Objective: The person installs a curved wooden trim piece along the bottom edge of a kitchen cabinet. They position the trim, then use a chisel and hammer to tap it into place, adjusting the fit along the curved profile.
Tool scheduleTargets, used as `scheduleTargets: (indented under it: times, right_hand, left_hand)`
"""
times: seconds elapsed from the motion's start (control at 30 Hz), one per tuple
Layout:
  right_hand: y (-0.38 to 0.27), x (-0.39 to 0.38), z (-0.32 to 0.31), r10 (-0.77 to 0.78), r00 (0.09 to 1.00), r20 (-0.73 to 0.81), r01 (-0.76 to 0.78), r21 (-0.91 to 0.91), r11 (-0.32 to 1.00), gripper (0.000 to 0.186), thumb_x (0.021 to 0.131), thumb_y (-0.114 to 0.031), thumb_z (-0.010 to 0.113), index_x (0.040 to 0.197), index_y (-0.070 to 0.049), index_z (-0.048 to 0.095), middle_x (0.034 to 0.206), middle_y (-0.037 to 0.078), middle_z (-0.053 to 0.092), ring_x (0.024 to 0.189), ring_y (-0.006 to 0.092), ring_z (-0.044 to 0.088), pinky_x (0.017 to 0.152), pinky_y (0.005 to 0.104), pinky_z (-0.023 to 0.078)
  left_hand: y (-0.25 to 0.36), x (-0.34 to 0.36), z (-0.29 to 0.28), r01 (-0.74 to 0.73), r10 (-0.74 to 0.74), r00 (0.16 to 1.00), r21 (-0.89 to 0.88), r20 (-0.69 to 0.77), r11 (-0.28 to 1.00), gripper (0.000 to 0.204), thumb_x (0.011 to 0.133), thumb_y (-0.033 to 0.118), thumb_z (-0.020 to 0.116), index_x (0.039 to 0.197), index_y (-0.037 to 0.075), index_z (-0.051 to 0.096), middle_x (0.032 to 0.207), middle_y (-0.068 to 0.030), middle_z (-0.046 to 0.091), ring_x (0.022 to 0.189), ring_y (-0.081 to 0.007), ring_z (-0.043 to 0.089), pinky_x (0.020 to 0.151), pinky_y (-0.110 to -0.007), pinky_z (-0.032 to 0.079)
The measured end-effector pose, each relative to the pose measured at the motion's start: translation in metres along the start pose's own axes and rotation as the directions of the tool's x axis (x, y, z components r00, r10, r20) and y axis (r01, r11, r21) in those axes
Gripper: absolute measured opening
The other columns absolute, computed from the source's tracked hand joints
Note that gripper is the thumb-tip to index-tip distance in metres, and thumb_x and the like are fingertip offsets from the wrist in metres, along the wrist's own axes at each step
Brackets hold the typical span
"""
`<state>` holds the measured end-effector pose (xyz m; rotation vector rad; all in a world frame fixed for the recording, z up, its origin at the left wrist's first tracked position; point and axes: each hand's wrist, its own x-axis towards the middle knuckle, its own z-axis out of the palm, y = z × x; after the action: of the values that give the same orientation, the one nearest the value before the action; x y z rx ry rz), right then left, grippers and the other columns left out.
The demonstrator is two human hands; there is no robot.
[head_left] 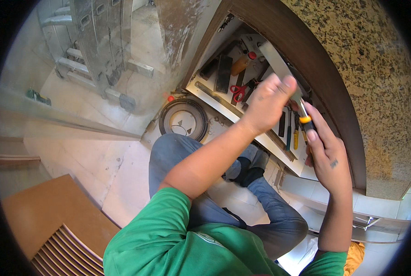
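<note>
My right hand is wrapped round the black and yellow handle of what looks like a flat file. Its broad grey metal blade points up and to the left, over an open cabinet base with tools in it. My left hand is closed at the middle of the blade, thumb up, and the thumb overlaps the metal. What the left fingers do beneath is partly hidden.
The cabinet shelf holds red-handled scissors, a red-capped bottle and several hand tools. A coiled dark band lies on the floor by my knee. A ladder stands behind glass; a slatted wooden panel lies at left.
</note>
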<state>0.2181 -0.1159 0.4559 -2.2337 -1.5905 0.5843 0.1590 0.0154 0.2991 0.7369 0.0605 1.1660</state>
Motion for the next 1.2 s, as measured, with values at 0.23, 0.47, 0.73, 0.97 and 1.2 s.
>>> scheduleTargets:
  times: [0.23, 0.47, 0.73, 0.97, 1.2]
  right_hand:
    - [0.042, -0.051, -0.013, 0.031, 0.999, -0.039, -0.033, -0.065, 0.997, 0.061, 0.094, -0.016, 0.065, 0.152, -0.011, 0.049, 0.087, 0.009, 0.064, 0.068, 0.0128, 0.060, 0.066, 0.0289, 0.051]
    - [0.080, -0.098, 0.001, 0.110, 0.991, -0.074, -0.101, 0.115, 0.988, 0.057, 0.096, -0.015, 0.067, 0.150, -0.007, 0.050, 0.081, 0.003, 0.062, 0.066, 0.0107, 0.058, 0.063, 0.0269, 0.049]
    - [0.097, -0.128, 0.012, 0.143, 0.984, -0.105, -0.116, 0.234, 0.965, 0.057, 0.097, -0.021, 0.069, 0.148, -0.005, 0.051, 0.078, 0.002, 0.061, 0.065, 0.0104, 0.057, 0.063, 0.0262, 0.048]
    - [0.112, -0.161, 0.018, 0.155, 0.981, -0.115, -0.112, 0.317, 0.942, 0.057, 0.097, -0.021, 0.068, 0.149, -0.006, 0.051, 0.078, 0.002, 0.061, 0.065, 0.0102, 0.056, 0.062, 0.0265, 0.048]
    - [0.134, -0.200, 0.023, 0.192, 0.967, -0.168, -0.109, 0.409, 0.906, 0.058, 0.097, -0.020, 0.067, 0.150, -0.006, 0.050, 0.079, 0.002, 0.061, 0.065, 0.0094, 0.057, 0.063, 0.0252, 0.048]
  left_hand:
    - [0.017, 0.016, -0.019, -0.180, 0.184, 0.976, 0.053, -0.112, 0.982, 0.035, 0.105, 0.036, 0.060, 0.094, 0.003, 0.058, 0.079, -0.0093, 0.069, 0.068, -0.0137, 0.065, 0.066, -0.028, 0.053]
    - [0.067, 0.061, -0.037, -0.116, 0.275, 0.929, 0.508, -0.249, 0.853, 0.032, 0.086, 0.022, 0.077, 0.098, -0.003, 0.061, 0.083, -0.0117, 0.073, 0.076, -0.0127, 0.068, 0.070, -0.026, 0.054]
    - [0.096, 0.059, -0.046, -0.033, 0.504, 0.707, 0.690, -0.495, 0.723, 0.024, 0.096, 0.023, 0.062, 0.096, -0.001, 0.060, 0.065, -0.0088, 0.068, 0.070, -0.0180, 0.067, 0.078, -0.035, 0.054]
    - [0.087, 0.039, -0.046, -0.052, 0.714, 0.661, 0.963, 0.230, -0.263, 0.033, 0.085, 0.008, 0.063, 0.117, 0.007, 0.066, 0.135, -0.0157, 0.055, 0.119, -0.0363, 0.051, 0.099, -0.048, 0.044]
    - [0.089, 0.030, -0.026, -0.176, 0.624, 0.685, 0.916, 0.377, -0.360, 0.029, 0.073, 0.009, 0.063, 0.102, 0.009, 0.068, 0.121, -0.0105, 0.061, 0.119, -0.0345, 0.050, 0.102, -0.051, 0.038]
